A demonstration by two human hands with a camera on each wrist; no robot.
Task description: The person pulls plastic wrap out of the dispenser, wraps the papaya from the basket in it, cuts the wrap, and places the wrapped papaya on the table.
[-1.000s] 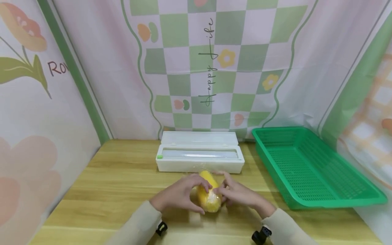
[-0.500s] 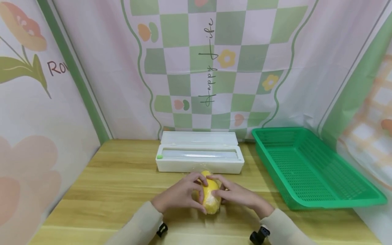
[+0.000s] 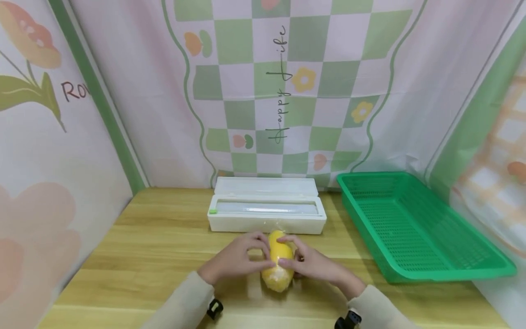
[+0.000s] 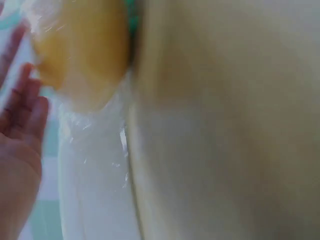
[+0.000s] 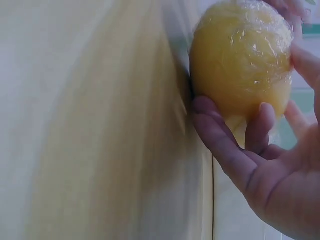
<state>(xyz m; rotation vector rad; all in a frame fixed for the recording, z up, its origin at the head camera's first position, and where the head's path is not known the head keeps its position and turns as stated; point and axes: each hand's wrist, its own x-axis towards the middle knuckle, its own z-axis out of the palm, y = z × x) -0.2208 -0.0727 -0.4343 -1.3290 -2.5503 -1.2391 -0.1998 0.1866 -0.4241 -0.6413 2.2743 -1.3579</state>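
Note:
A yellow fruit (image 3: 280,251), rounded at the near end and narrower at the far end, is wrapped in clear cling film. My right hand (image 3: 318,265) grips it from the right; in the right wrist view, the fingers curl around its side and underside. My left hand (image 3: 236,256) is at its left side, with the thumb tip touching the wrapped surface. In the left wrist view, the left fingers (image 4: 36,117) lie relaxed beside the fruit (image 4: 92,55). A loose end of film trails from the fruit's far end toward a white cling-film dispenser (image 3: 267,224).
The dispenser stands at the back of the wooden table (image 3: 164,246) with its lid raised and a film roll inside. A green perforated basket (image 3: 444,274) is at the right. A printed curtain (image 3: 238,82) hangs behind the table.
The fruit's near end has shifted slightly left and toward me. My left hand has loosened and drawn back to the fruit's left side, while the right hand keeps its hold.

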